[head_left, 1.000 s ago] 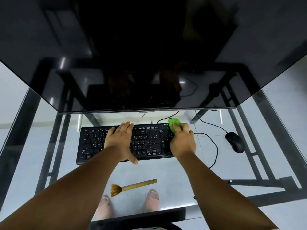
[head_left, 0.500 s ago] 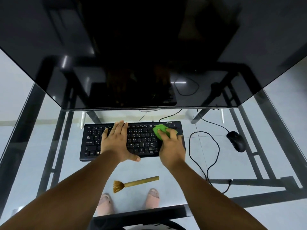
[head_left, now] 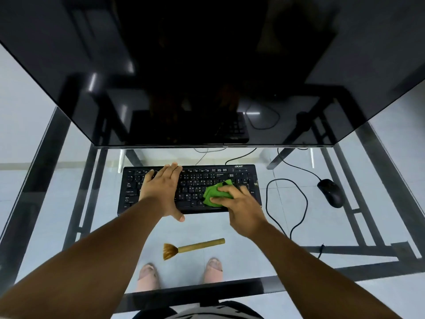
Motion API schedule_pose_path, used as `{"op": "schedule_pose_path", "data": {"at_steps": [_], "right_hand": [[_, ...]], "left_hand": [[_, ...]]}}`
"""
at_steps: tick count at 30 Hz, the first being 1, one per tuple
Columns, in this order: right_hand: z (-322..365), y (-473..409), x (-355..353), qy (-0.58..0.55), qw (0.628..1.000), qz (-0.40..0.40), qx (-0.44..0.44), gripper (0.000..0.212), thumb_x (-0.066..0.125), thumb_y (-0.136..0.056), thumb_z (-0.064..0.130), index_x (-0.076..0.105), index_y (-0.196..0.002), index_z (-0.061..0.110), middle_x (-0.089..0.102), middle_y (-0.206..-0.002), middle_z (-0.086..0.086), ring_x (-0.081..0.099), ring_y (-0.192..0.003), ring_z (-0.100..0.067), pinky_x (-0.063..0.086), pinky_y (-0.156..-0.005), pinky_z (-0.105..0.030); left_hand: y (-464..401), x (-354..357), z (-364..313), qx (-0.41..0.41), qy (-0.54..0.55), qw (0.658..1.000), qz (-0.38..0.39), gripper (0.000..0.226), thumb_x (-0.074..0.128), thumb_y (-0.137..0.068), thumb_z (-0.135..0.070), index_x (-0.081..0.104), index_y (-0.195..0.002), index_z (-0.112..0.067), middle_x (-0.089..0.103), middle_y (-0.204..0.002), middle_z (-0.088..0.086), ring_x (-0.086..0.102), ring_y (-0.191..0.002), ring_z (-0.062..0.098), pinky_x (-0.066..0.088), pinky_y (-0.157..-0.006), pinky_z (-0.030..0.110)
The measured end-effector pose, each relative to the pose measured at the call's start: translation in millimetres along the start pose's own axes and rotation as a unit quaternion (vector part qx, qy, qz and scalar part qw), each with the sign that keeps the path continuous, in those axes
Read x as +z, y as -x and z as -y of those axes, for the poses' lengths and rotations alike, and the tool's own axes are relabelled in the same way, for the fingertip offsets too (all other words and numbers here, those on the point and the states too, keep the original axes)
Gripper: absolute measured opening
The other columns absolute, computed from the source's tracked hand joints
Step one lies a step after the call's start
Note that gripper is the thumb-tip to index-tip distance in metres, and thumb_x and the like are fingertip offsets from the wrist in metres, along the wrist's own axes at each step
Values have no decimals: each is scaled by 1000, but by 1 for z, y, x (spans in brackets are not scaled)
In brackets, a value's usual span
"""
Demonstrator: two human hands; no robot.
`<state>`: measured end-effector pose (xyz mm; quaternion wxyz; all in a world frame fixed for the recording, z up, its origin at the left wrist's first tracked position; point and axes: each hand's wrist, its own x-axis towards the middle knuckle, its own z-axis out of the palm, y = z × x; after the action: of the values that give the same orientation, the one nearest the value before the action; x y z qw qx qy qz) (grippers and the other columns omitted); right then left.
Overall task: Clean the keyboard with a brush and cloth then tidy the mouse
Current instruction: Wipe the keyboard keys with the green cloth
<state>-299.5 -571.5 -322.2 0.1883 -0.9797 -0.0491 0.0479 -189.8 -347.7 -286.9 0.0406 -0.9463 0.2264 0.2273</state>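
1. The black keyboard [head_left: 188, 189] lies flat on the glass tabletop [head_left: 299, 268], just in front of the dark monitor [head_left: 207, 70].
2. The left hand [head_left: 162, 192] rests palm down on the left half of the keys, fingers straight and close together, thumb hanging past the near edge of the keyboard.
3. The right hand [head_left: 239, 203] presses a crumpled green cloth [head_left: 215, 194] onto the right-centre keys, fingers curled over it and gripping it.
4. A wooden-handled brush [head_left: 190, 247] lies on the glass nearer the person, apart from both hands, bristles pointing left.
5. The black mouse [head_left: 331, 192] sits to the right of the keyboard, well apart from it, with its cable [head_left: 287, 203] looping across the glass between the two.
6. Two feet [head_left: 179, 271] show through the tabletop on the tiled floor [head_left: 34, 185] below.
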Motion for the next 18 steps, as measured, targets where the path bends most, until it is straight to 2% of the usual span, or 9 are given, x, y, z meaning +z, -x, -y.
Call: {"op": "schedule_pose_path", "data": {"at_steps": [2, 4, 7, 10, 14, 18], "right_hand": [[-16, 1, -9, 15, 1000, 17, -21, 67, 52, -80, -6, 63, -122, 46, 51, -137, 17, 42, -94, -18, 50, -83, -34], [-28, 1, -14, 15, 1000, 0, -8, 65, 52, -79, -7, 68, -116, 44, 55, -134, 17, 43, -92, -20, 50, -85, -36], [-16, -4, -6, 1, 999, -32, 14, 63, 55, -77, -9, 71, -114, 40, 58, -132, 15, 42, -90, -20, 52, -81, -39], [5, -5, 6, -10, 1000, -21, -8, 64, 55, -76, -10, 70, -116, 39, 56, -133, 15, 41, -91, -20, 52, -78, -39], [-14, 0, -3, 5, 999, 0, -44, 64, 54, -78, -9, 70, -113, 42, 56, -134, 16, 44, -94, -20, 51, -80, -40], [-17, -1, -6, -2, 1000, -15, -20, 61, 55, -77, -8, 72, -110, 40, 59, -130, 14, 45, -94, -22, 51, -80, -41]], "left_hand": [[-1, -2, 3, 7, -7, 1000, 3, 147, 81, -46, -70, -7, -153, -22, -4, -163, -5, 4, -150, 16, 6, -121, 43], [0, -2, 5, 13, -12, 1000, 5, 146, 81, -47, -69, -6, -153, -22, -3, -163, -5, 5, -149, 16, 6, -121, 43], [0, -2, 5, 13, -10, 1000, 4, 146, 82, -47, -68, -6, -154, -22, -3, -163, -5, 6, -149, 16, 7, -121, 42], [0, -1, 5, 13, -7, 1000, 3, 147, 82, -46, -68, -7, -153, -22, -3, -163, -5, 6, -149, 16, 8, -121, 42], [1, -2, 6, 17, -5, 1000, 4, 146, 82, -47, -68, -7, -153, -23, -4, -163, -5, 5, -150, 16, 7, -120, 42], [2, -3, 5, 15, 1, 1000, 4, 146, 83, -46, -66, -7, -153, -23, -4, -163, -5, 6, -149, 16, 8, -120, 43]]}}
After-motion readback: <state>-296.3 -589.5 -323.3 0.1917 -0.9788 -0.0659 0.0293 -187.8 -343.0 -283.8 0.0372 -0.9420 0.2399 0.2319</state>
